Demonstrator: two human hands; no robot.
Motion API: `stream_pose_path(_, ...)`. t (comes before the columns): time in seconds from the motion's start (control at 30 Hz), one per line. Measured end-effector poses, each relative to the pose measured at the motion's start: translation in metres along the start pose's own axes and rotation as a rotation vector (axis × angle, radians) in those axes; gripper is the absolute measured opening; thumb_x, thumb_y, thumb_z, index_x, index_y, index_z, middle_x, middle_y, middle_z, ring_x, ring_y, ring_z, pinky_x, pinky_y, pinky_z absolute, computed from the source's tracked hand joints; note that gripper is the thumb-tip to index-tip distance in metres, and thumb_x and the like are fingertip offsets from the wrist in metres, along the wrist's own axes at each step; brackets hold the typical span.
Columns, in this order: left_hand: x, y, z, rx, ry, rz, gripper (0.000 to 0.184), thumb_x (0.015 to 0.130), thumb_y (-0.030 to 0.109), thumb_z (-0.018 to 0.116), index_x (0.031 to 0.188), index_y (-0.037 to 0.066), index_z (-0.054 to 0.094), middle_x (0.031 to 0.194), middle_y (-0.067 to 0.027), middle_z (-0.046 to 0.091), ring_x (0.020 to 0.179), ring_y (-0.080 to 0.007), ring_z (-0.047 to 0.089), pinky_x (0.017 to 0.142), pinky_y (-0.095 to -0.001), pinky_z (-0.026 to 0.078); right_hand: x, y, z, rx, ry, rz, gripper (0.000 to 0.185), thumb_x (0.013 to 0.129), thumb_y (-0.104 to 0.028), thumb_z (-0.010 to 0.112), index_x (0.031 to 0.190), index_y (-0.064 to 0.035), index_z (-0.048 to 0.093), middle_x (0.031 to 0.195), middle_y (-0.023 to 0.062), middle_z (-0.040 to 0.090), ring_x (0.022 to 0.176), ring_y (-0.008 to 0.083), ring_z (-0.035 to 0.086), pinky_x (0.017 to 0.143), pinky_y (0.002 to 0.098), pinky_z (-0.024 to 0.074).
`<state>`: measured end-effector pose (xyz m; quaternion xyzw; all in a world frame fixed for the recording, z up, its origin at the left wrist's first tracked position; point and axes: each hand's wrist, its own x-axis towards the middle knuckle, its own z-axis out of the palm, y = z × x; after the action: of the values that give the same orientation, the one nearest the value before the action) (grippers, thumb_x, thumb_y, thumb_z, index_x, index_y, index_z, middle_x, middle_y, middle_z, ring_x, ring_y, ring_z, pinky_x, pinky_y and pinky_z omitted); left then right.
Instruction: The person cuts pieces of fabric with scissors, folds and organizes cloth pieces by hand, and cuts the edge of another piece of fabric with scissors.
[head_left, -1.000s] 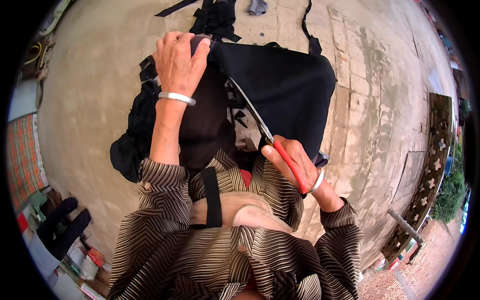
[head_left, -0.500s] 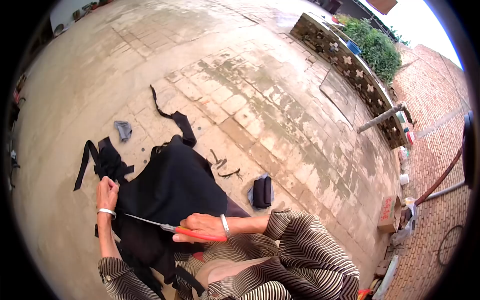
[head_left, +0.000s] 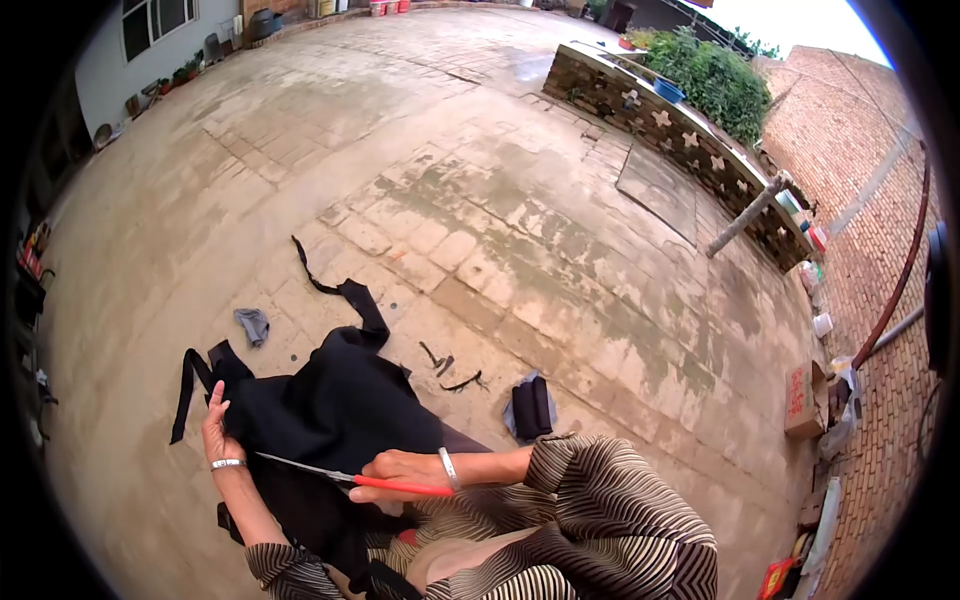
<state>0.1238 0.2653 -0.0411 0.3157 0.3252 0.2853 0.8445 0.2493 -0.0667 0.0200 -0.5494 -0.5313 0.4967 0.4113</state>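
Note:
Spread over my lap and down onto the ground is a large black cloth [head_left: 345, 390]. My left hand [head_left: 216, 428] is at its left edge, one finger pointing up and the others partly hidden by the cloth, which it appears to grip. My right hand [head_left: 395, 468] is closed around the red handles of a pair of scissors [head_left: 310, 466]. Their long blades point left, lying low across the cloth, and look nearly closed. A black strap-like strip [head_left: 188, 395] hangs beyond my left hand.
On the paving lie a grey scrap [head_left: 252, 325], a black strip [head_left: 362, 308], several small dark scraps [head_left: 462, 382] and a rolled dark bundle [head_left: 530, 408]. A cardboard box [head_left: 803, 400] stands by the brick wall at right. A low planter wall [head_left: 660, 118] and leaning post [head_left: 745, 215] are farther back.
My view has tilted up, showing more of the yard. My left hand has shifted, from a pinch at the cloth's edge to one finger raised. The cloth's left part has been pulled up or folded over.

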Motion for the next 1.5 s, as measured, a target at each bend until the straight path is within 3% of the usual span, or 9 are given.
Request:
stream_pose_path(0.13, -0.018, 0.019, 0.028, 0.202, -0.114, 0.299, 0.067, 0.072, -0.008, 0.053, 0.138, -0.003, 0.044, 0.113, -0.0096, 0.064, 0.098, -0.0191, 0.064, 0.092, -0.025, 0.049, 0.003, -0.009, -0.001, -0.054, 0.061, -0.039, 0.072, 0.096, -0.056, 0.044, 0.06, 0.0057, 0.049, 0.051, 0.0166, 0.045, 0.05, 0.027, 0.051, 0.054, 0.0397, 0.0424)
stream_pose_path(0.37, -0.108, 0.051, 0.088, 0.615, 0.068, 0.701, 0.062, 0.075, -0.002, 0.055, 0.137, -0.004, 0.047, 0.07, 0.0085, 0.04, 0.056, -0.001, 0.03, 0.052, -0.0172, 0.026, -0.011, -0.037, -0.011, -0.243, -0.064, -0.074, 0.053, 0.095, -0.043, 0.055, 0.07, 0.0037, 0.048, 0.062, 0.0239, 0.05, 0.068, 0.0399, 0.058, 0.057, 0.0441, 0.0427)
stream_pose_path(0.4, -0.115, 0.049, 0.08, 0.666, 0.104, 0.707, 0.062, 0.076, -0.002, 0.056, 0.137, -0.004, 0.046, 0.085, 0.0026, 0.04, 0.058, -0.0022, 0.035, 0.054, -0.0184, 0.03, -0.017, -0.042, -0.012, -0.216, -0.08, -0.032, 0.049, 0.093, -0.039, 0.058, 0.07, 0.003, 0.046, 0.061, 0.0237, 0.048, 0.066, 0.0415, 0.056, 0.055, 0.0453, 0.0406)
stream_pose_path(0.53, -0.149, 0.011, 0.031, 0.638, 0.256, 0.429, 0.064, 0.078, -0.002, 0.06, 0.139, -0.006, 0.041, 0.142, -0.0211, 0.041, 0.069, -0.0068, 0.054, 0.064, -0.0232, 0.046, -0.035, -0.032, -0.021, -0.196, -0.185, 0.128, 0.048, 0.093, -0.035, 0.06, 0.069, 0.0028, 0.043, 0.054, 0.0204, 0.037, 0.051, 0.0384, 0.045, 0.05, 0.042, 0.0348)
stream_pose_path(0.67, -0.175, -0.029, 0.005, 0.466, 0.395, 0.181, 0.061, 0.085, 0.005, 0.06, 0.139, -0.007, 0.035, 0.14, -0.0219, 0.043, 0.076, -0.0113, 0.058, 0.071, -0.0282, 0.052, -0.038, -0.023, -0.026, -0.258, -0.245, 0.264, 0.05, 0.093, -0.036, 0.06, 0.069, 0.0028, 0.042, 0.055, 0.0208, 0.035, 0.051, 0.0375, 0.043, 0.05, 0.0412, 0.0338)
stream_pose_path(0.83, -0.209, -0.04, 0.008, 0.585, 0.452, 0.421, 0.023, 0.089, 0.01, 0.057, 0.108, -0.003, 0.055, 0.104, -0.0107, 0.062, 0.082, -0.0128, 0.057, 0.083, -0.0269, 0.045, -0.034, -0.03, -0.035, -0.298, -0.295, 0.338, 0.051, 0.093, -0.038, 0.061, 0.069, 0.002, 0.041, 0.055, 0.0201, 0.033, 0.052, 0.0389, 0.042, 0.05, 0.0411, 0.0336)
stream_pose_path(1.0, -0.242, -0.055, 0.039, 0.429, 0.178, 0.032, 0.027, 0.089, 0.017, 0.059, 0.107, -0.003, 0.061, 0.101, -0.0099, 0.065, 0.09, -0.015, 0.06, 0.086, -0.0294, 0.046, -0.035, -0.026, -0.037, -0.396, -0.286, 0.308, 0.049, 0.09, -0.037, 0.065, 0.071, 0.0021, 0.041, 0.054, 0.0206, 0.035, 0.054, 0.0419, 0.043, 0.05, 0.0417, 0.0349)
stream_pose_path(1.23, -0.226, -0.092, 0.062, 0.047, 0.048, -0.033, 0.044, 0.085, 0.012, 0.067, 0.124, -0.001, 0.051, 0.119, -0.0108, 0.058, 0.111, -0.0192, 0.056, 0.102, -0.0347, 0.041, -0.031, -0.028, -0.033, -0.453, -0.273, 0.342, 0.049, 0.089, -0.037, 0.066, 0.072, 0.0028, 0.043, 0.056, 0.0232, 0.037, 0.057, 0.0433, 0.046, 0.051, 0.0429, 0.0354)
stream_pose_path(1.5, -0.213, -0.106, 0.064, 0.005, -0.07, -0.134, 0.022, 0.089, 0.009, 0.064, 0.106, -0.004, 0.059, 0.097, -0.0085, 0.065, 0.087, -0.0133, 0.063, 0.08, -0.0274, 0.053, -0.027, -0.029, -0.029, -0.459, -0.25, 0.34, 0.052, 0.088, -0.041, 0.067, 0.072, 0.0023, 0.042, 0.054, 0.0223, 0.038, 0.054, 0.044, 0.047, 0.049, 0.0415, 0.0358)
